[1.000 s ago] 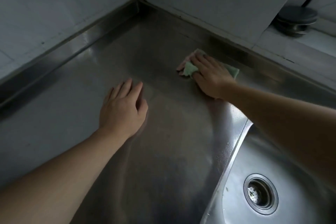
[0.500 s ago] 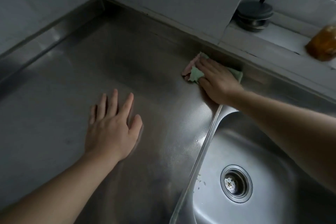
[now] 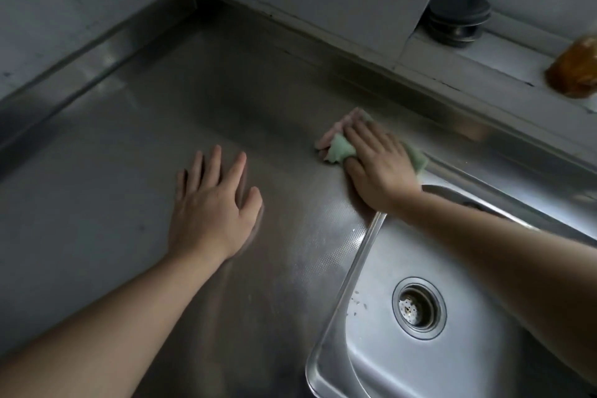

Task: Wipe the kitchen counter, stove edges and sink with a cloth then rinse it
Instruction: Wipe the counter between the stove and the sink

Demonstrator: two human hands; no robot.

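Observation:
A stainless steel counter (image 3: 135,145) runs into a corner of tiled walls. My right hand (image 3: 378,165) presses a green and pink cloth (image 3: 337,145) flat on the counter, just beyond the far left corner of the sink (image 3: 358,268). Most of the cloth is hidden under my palm, with a green edge showing at the right. My left hand (image 3: 213,207) lies flat on the counter with fingers spread, holding nothing, a hand's width left of the cloth. The sink basin has a round drain (image 3: 419,307) with a few crumbs beside it.
A raised steel lip borders the counter at the left and back walls. On the window ledge (image 3: 504,55) at the back right stand a dark round sink plug (image 3: 457,18) and a blurred amber object (image 3: 575,68). No stove is in view.
My right hand and the cloth have slid right along the back of the counter to the sink's corner. The view has shifted right, showing more of the sink. My left hand stays flat.

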